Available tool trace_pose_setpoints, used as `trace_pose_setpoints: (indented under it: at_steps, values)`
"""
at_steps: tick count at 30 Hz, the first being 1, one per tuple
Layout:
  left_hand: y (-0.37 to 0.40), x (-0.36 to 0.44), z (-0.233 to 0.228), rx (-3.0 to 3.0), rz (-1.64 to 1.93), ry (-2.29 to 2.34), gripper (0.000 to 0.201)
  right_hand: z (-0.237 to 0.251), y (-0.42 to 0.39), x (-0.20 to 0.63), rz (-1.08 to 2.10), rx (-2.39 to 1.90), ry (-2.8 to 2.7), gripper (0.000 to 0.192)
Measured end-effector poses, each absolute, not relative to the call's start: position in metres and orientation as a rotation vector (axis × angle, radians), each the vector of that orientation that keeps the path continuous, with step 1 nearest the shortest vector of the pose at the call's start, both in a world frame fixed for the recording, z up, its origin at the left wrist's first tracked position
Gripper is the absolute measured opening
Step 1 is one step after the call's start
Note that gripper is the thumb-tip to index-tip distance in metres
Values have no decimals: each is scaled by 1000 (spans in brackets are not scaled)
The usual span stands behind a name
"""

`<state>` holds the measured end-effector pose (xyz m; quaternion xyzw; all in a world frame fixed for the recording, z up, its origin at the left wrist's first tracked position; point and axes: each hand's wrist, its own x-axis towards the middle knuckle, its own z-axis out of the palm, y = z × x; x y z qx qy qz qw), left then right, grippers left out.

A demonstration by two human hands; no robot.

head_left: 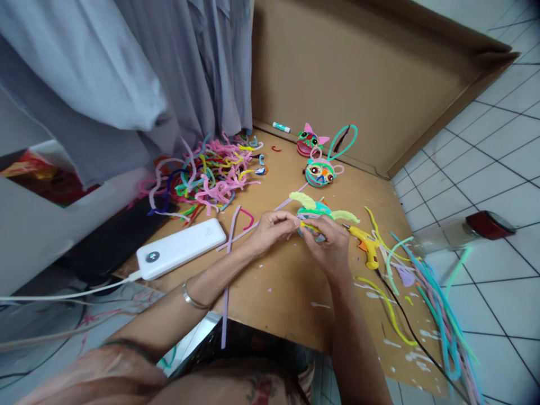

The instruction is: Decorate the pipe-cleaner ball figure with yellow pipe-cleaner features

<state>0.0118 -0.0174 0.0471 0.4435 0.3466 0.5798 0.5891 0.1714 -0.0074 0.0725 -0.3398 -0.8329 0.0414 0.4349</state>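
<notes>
Between my two hands is a short piece of yellow pipe cleaner [310, 226], mostly covered by my fingers. My left hand [276, 228] pinches its left end with thumb and forefinger. The fingers of my right hand [331, 242] close round the other end. Just beyond them sits a round teal-green craft head [316, 210] with two pale yellow-green fuzzy ears; my hands hide its lower part. To the right of my right hand lies a yellow hot glue gun [366, 246], its nozzle pointing towards the hand.
Two finished-looking pipe-cleaner heads, one pink-eared [310, 140] and one teal-looped [319, 172], stand at the back. A tangled pile of pipe cleaners [215, 174] and a white power bank [182, 247] are left. Long pipe cleaners [449, 332] overhang the right edge near a red-lidded bottle [489, 230].
</notes>
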Motion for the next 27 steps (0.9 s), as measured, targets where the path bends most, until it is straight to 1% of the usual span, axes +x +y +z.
trace_pose_setpoints:
  at_steps: [4, 8, 10, 14, 17, 22, 24, 27]
  values:
    - [-16, 10, 46, 1020, 1348, 802, 36, 74, -7, 173, 145, -834, -2100, 10]
    - [-14, 6, 50, 921, 1176, 706, 41, 79, -8, 175, 242, -785, -2122, 10]
    - [-14, 3, 53, 905, 1100, 672, 42, 82, -9, 176, 283, -764, -2141, 13]
    - [-15, 1, 57, 901, 1067, 653, 43, 87, -10, 176, 337, -734, -2155, 19]
    - [-15, 5, 57, 890, 1086, 643, 40, 87, -11, 175, 344, -746, -2147, 20]
    - [-17, 14, 53, 806, 1233, 614, 39, 82, -14, 171, 221, -912, -2014, 15]
    - [-17, 16, 51, 757, 1292, 597, 37, 78, -16, 167, 201, -916, -1989, 13]
    - [-16, 19, 48, 677, 1345, 571, 32, 70, -19, 158, 134, -897, -1989, 14]
